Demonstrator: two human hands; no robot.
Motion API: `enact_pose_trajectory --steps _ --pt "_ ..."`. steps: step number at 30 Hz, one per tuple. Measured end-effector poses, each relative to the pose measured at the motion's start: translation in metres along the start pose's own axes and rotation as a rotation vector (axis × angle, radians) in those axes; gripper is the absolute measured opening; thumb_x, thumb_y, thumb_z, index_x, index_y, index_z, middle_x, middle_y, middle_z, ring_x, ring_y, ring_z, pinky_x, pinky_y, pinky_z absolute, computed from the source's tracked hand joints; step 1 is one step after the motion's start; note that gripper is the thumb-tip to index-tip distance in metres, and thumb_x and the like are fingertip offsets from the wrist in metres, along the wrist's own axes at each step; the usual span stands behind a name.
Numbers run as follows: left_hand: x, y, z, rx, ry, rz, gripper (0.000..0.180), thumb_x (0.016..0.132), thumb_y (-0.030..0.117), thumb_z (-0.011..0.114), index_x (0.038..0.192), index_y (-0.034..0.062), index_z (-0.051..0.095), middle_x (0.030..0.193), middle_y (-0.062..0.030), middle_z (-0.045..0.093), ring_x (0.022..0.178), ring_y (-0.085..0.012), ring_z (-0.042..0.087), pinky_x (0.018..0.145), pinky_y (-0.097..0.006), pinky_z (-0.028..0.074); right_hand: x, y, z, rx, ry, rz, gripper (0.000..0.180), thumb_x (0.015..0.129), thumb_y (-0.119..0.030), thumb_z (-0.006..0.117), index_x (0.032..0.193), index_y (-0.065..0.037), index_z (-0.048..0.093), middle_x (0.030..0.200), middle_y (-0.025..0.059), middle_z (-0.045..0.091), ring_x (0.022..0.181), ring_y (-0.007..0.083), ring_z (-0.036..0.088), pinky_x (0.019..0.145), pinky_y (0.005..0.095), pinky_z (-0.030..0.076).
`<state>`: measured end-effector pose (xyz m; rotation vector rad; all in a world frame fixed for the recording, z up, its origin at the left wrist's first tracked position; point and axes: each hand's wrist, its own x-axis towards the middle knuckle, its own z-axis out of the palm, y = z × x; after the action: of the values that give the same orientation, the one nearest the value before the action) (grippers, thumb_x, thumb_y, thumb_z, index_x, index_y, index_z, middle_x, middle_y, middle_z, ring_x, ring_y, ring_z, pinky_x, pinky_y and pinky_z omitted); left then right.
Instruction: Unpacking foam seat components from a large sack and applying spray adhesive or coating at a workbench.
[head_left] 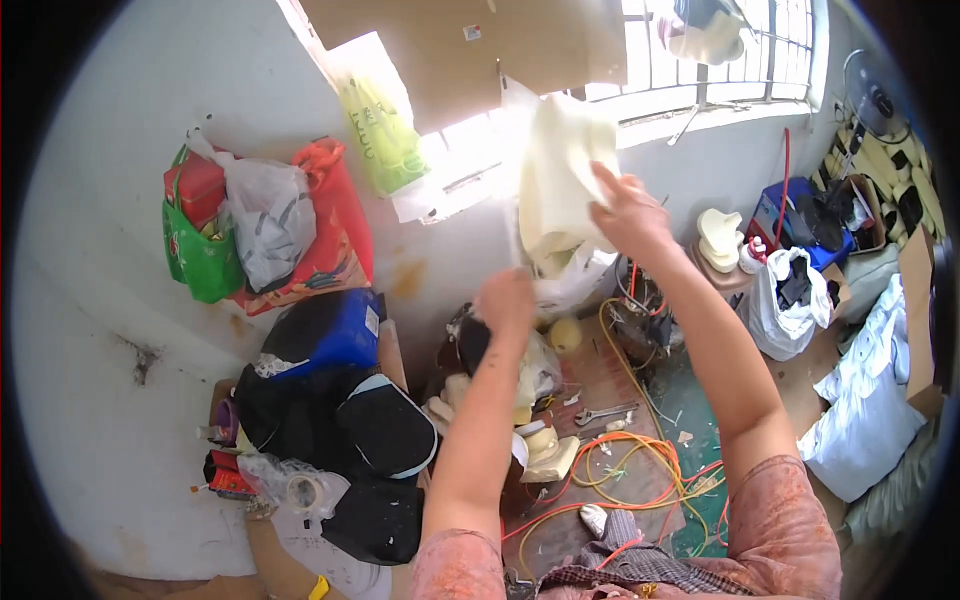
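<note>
Currently I see my right hand (628, 212) gripping the pale cream moulded foam piece (560, 180) at upper centre; my left hand (505, 300), fisted below it, holds its clear plastic wrapping (575, 280).

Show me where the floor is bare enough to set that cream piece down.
Bare floor shows only on the reddish patch between the wrench and the yellow ball. Crowded: the orange and yellow cords, and the dark bags to the left.
</note>
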<state>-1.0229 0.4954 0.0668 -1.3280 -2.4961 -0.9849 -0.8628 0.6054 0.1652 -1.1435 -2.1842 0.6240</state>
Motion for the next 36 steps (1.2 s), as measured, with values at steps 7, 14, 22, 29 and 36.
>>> enact_pose_trajectory --steps 7,14,22,29,36 --pt "-0.024 -0.008 -0.033 -0.207 0.053 -0.034 0.037 0.082 0.029 0.049 0.068 -0.0038 0.059 0.065 -0.0256 0.054 0.065 -0.0429 0.055 0.061 -0.045 0.042 0.011 -0.042 0.122 -0.326 -0.154 -0.107 0.063 0.077 -0.025 0.060 0.133 -0.021 0.032 0.128 0.0303 0.035 0.107 0.0456 0.047 0.088 0.0437 0.044" --pt "-0.137 -0.104 -0.139 -0.640 -0.066 -0.256 0.023 0.087 0.011 0.054 0.107 0.0001 0.059 0.088 -0.0047 0.062 0.077 -0.0093 0.057 0.070 -0.023 0.046 -0.078 -0.092 0.074 0.317 -0.027 -0.595 0.034 0.073 -0.009 0.056 0.107 -0.003 0.056 0.108 0.0174 0.056 0.098 0.0335 0.055 0.085 0.0397 0.045" --pt "-0.378 -0.101 -0.368 -0.553 0.262 -0.702 0.021 0.084 0.008 0.058 0.103 0.0002 0.060 0.093 -0.0065 0.063 0.084 -0.0112 0.058 0.075 -0.024 0.046 -0.302 -0.309 -0.039 1.863 -0.781 -1.341 0.017 0.073 -0.002 0.065 0.087 0.001 0.058 0.094 0.0144 0.059 0.082 0.0294 0.059 0.067 0.0318 0.049" --pt "-0.676 0.045 -0.518 0.096 0.674 -1.007 0.021 0.082 0.006 0.059 0.102 -0.0010 0.058 0.089 -0.0062 0.062 0.081 -0.0120 0.057 0.074 -0.025 0.046 -0.451 -0.368 -0.072 2.311 -1.047 -1.333 0.011 0.079 -0.013 0.065 0.071 -0.010 0.059 0.074 0.0014 0.059 0.063 0.0138 0.055 0.055 0.0221 0.040" --pt "-0.838 0.435 -0.448 0.821 1.350 -1.654 0.023 0.082 0.011 0.059 0.103 0.0008 0.059 0.086 -0.0066 0.062 0.076 -0.0121 0.056 0.070 -0.027 0.046 -0.630 -0.333 -0.170 2.962 -1.374 -1.009 0.023 0.079 -0.014 0.066 0.057 -0.019 0.059 0.055 -0.0108 0.054 0.048 0.0003 0.049 0.043 0.0139 0.030"
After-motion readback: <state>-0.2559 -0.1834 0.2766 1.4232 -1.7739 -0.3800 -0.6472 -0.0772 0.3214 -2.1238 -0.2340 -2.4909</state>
